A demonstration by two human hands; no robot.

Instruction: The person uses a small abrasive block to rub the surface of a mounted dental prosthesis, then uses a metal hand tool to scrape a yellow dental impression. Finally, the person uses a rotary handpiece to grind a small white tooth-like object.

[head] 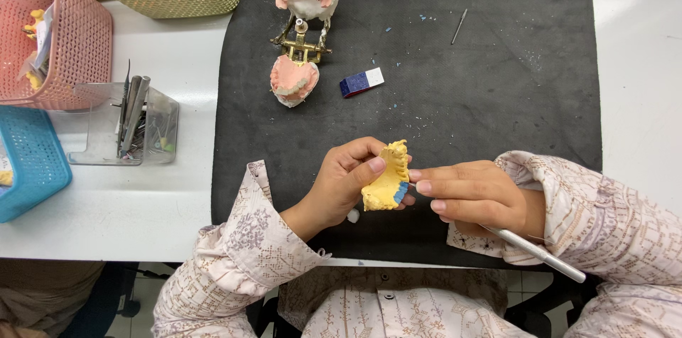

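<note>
Item: yellow dental cast [387,183], held above the near part of the black mat [497,61].

Grip: left hand [341,183] closes around the cast, thumb on the upper face, fingers curled behind. Right hand [472,196] closes on a slim metal instrument [540,254]; the handle runs back past the wrist, and the working tip — hidden behind the fingers — meets the cast's right edge.

Handling note: the work likely goes best in short, light strokes, with the right fingertips braced against the cast so the tip does not slip.

Appearance: arch-shaped, yellow, with a ragged upper rim and a blue strip along the edge nearest the instrument.

Beyond the grip: an articulator with pink models [302,32] and a blue-and-white block [361,82].
</note>
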